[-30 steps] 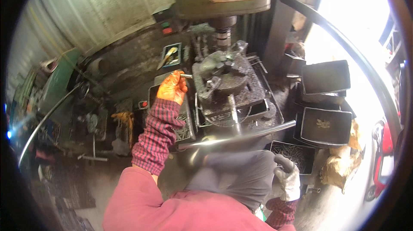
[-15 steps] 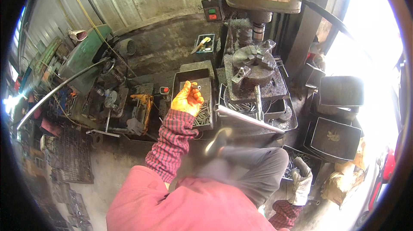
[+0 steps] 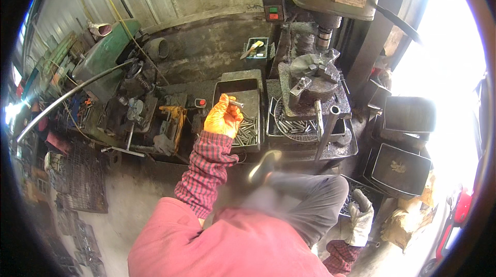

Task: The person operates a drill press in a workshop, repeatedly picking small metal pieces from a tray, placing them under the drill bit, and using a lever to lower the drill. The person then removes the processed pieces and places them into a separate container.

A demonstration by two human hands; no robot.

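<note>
My left hand (image 3: 222, 119), in an orange glove, is closed around a short metal pin (image 3: 236, 104), whose end sticks out past the fingers to the right. It hovers over a metal tray (image 3: 260, 140) with several similar pins (image 3: 247, 132) in its near part. Low at the right, my right hand (image 3: 361, 218), in a grey-white work glove, has its fingers curved and apart, with nothing visible between them. It is beside a dark bin of small metal parts (image 3: 355, 188), partly hidden by my knee.
Right of the tray stands a drill press with a round chuck (image 3: 310, 76) on its table and a long metal bar (image 3: 328, 130) angled in front. A second green machine (image 3: 106, 60) stands left. A brush (image 3: 252, 50) lies in a small box behind. Stacked bins (image 3: 402, 167) are at right.
The long bar by the drill press has swung from lying nearly crosswise to a steeper slant. The pin in my left hand has turned and shows more of its length. My right hand barely moves.
</note>
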